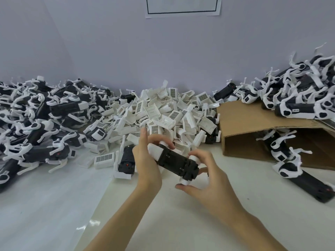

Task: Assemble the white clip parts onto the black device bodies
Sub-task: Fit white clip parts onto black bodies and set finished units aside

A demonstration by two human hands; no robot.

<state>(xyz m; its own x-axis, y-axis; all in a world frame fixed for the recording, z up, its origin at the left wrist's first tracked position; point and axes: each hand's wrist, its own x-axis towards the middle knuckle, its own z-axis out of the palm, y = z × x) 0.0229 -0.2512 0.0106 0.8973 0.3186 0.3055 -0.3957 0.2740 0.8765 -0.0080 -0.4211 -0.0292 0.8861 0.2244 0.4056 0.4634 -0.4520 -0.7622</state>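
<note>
Our left hand (146, 160) and right hand (204, 174) grip one black device body (176, 163) by its ends, long axis running between them; the white clip pile (168, 113) lies just beyond.

Pale wall (108, 42), white tabletop (45, 205)

White table (54, 205): pile of white clips (168, 113) at centre back; heaps of black bodies at left (36, 120) and right (299, 95); cardboard box (253, 127) right.
</note>
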